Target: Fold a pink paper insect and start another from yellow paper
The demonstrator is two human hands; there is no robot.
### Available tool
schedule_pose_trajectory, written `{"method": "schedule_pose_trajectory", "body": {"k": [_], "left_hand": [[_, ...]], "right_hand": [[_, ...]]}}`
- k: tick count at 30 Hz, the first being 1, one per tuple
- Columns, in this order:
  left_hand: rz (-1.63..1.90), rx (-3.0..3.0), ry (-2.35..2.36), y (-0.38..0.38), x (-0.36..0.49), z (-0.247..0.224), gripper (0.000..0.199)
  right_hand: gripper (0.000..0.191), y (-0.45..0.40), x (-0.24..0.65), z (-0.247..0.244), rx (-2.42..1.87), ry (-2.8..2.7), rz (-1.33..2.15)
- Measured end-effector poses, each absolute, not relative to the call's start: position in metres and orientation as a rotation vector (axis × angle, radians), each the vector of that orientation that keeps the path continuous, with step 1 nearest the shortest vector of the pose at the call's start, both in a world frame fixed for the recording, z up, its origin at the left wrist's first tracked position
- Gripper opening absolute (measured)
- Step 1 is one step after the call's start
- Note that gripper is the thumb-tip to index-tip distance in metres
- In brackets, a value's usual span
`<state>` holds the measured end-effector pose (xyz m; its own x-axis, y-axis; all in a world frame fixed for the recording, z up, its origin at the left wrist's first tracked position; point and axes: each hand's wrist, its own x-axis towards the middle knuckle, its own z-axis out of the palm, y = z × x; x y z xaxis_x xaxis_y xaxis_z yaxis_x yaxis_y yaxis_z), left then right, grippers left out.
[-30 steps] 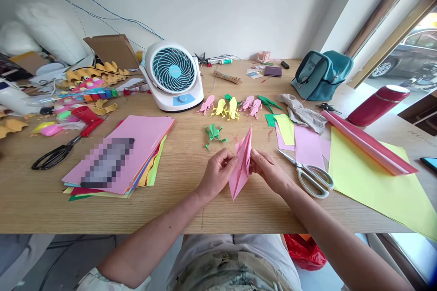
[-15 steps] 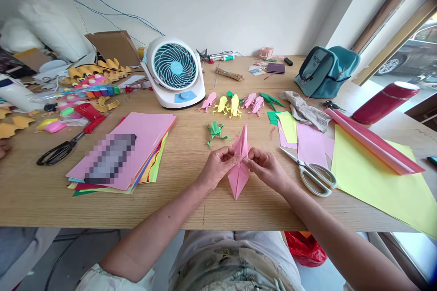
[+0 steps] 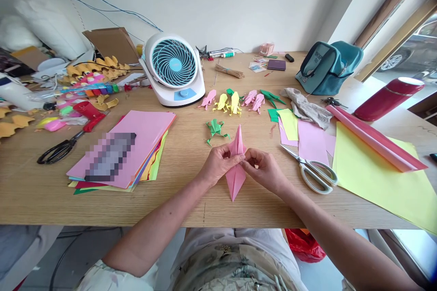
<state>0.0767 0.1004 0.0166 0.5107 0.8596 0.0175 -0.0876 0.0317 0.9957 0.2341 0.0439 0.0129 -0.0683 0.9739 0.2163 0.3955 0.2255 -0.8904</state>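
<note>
A pink folded origami paper (image 3: 235, 178), long and diamond-shaped with pointed ends, is held upright just above the table edge area. My left hand (image 3: 220, 163) pinches its left side, thumb across the middle. From the right, my right hand (image 3: 262, 168) has its thumb and fingers closed on the paper's middle edge; the fingertips partly hide the fold there. Beyond the hands lies a green origami frog (image 3: 215, 129). Farther back stand several more paper frogs, among them a yellow frog (image 3: 235, 103) and a pink frog (image 3: 208, 99).
White-handled scissors (image 3: 317, 175) lie right of my right hand, near pink paper pieces (image 3: 312, 141) and yellow sheets (image 3: 368, 177). To the left is a stack of coloured paper (image 3: 150, 129). A fan (image 3: 175, 70) stands behind; a red bottle (image 3: 389, 98) lies at right.
The pink paper has shifted slightly left and tilted a little. My right fingers have curled in closer at its middle; my left hand keeps its pinch.
</note>
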Motion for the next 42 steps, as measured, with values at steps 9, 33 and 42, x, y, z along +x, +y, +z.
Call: {"method": "schedule_pose_trajectory", "body": {"k": [9, 33, 42], "left_hand": [[0.910, 1.352, 0.798, 0.099, 0.078, 0.015, 0.032], [0.937, 1.241, 0.866, 0.110, 0.075, 0.009, 0.036], [1.018, 1.310, 0.921, 0.110, 0.076, 0.004, 0.034]], "right_hand": [[0.032, 0.043, 0.232, 0.018, -1.257, -1.607, 0.916], [0.044, 0.050, 0.226, 0.014, -1.295, -1.603, 0.821], [0.053, 0.053, 0.221, 0.003, -1.137, -1.578, 1.176]]}}
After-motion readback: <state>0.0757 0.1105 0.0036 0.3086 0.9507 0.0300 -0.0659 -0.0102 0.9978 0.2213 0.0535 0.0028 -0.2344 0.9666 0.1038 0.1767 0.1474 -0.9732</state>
